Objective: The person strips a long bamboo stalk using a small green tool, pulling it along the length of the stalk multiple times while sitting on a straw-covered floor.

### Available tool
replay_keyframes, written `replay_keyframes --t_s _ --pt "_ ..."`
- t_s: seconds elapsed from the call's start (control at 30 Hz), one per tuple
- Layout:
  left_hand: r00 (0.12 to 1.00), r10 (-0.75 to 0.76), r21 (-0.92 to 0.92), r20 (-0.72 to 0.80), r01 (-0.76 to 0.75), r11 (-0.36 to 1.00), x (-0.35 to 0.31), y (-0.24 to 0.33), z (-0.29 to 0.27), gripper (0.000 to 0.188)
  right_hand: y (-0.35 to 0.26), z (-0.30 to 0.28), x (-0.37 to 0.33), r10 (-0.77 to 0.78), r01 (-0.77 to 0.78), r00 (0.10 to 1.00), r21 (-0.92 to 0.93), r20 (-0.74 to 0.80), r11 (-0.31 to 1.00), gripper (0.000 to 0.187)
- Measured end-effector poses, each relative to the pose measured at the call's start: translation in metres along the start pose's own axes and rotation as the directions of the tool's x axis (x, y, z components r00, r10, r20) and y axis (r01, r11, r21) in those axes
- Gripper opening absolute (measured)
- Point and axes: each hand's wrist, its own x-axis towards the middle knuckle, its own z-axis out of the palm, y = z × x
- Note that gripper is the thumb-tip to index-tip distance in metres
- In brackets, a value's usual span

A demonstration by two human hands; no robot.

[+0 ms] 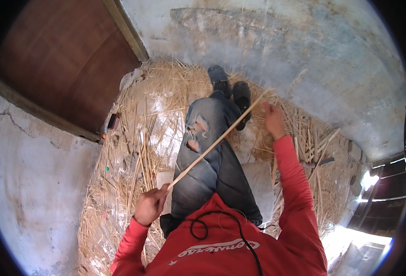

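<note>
A long, thin, pale wooden stick (pixel 212 146) runs slantwise over my legs, rising from lower left to upper right. My left hand (pixel 148 207) is closed around its near end, the thumb lying along it. Beside the far end is my right hand (pixel 275 121), slightly blurred, its fingers curled and the fingertips drawn together just right of the stick. Whether those fingers pinch a thin strand or touch the stick is not clear. The far tip looks frayed, with a wispy bit there. Under the stick are my legs in torn dark jeans (pixel 207 124).
Straw and loose pale strips (pixel 136 179) litter the floor on both sides. A dark-bladed tool (pixel 320 162) lies among strips at right. A small dark red object (pixel 113 121) is at left. A stained wall (pixel 276 41) stands ahead; a brown door (pixel 65 60) is far left.
</note>
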Motion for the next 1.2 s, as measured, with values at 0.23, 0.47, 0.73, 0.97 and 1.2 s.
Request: replay_keyframes --t_s 0.23,0.47,0.73,0.97,1.2 --pt "0.994 -0.076 -0.175 -0.082 0.061 0.983 -0.050 -0.053 -0.005 0.023 0.098 -0.065 0.068 0.204 -0.158 0.949 0.194 -0.242 0.968 0.067" --pt "0.991 -0.106 -0.255 -0.084 0.081 0.963 -0.002 -0.023 0.034 0.021 -0.083 -0.052 -0.048 -0.001 -0.040 0.998 0.587 0.070 0.808 0.038" --pt "0.982 -0.054 -0.197 -0.184 0.017 0.980 0.040 0.000 0.044 0.026 -0.136 -0.007 -0.085 -0.188 0.102 0.981 0.683 0.053 0.724 0.020" --pt "0.966 -0.022 -0.083 -0.258 0.001 0.997 0.066 0.014 0.049 0.028 -0.149 0.007 -0.113 -0.141 -0.010 0.979 0.729 0.146 0.684 0.032" --pt "0.965 -0.017 -0.075 -0.262 -0.003 0.997 0.096 0.033 0.047 0.023 -0.156 -0.004 -0.140 -0.273 0.216 0.961 0.514 0.037 0.830 0.038"
